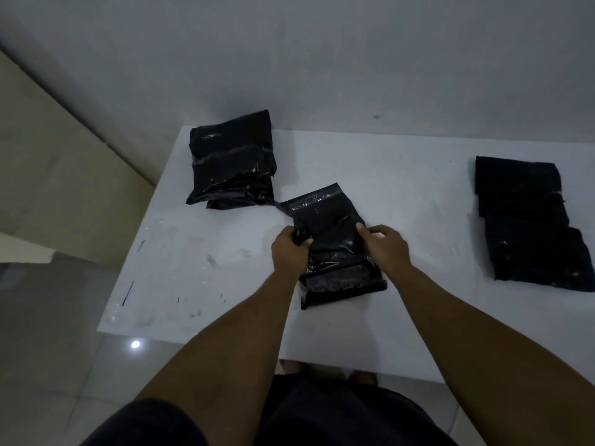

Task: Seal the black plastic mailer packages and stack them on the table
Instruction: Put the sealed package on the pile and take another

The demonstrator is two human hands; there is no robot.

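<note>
1. Left hand [289, 252] fingers [307, 242] curled, pinching the crumpled left edge of the mailer [331, 239]; right hand [384, 246] fingers curled on its right edge, thumb on top.
2. Mailer at frame centre on the tabletop [199, 268], long axis running up the frame, tilted slightly left; unsealed flap [314, 199] at the far end, above both hands, left hand a little nearer.
3. Likely next: folding that flap down toward the fingers.
4. Counted: two hands, one mailer held; one stack [231, 162] upper left, at least two mailers; one overlapped row [528, 220] at right, number unclear.
</note>
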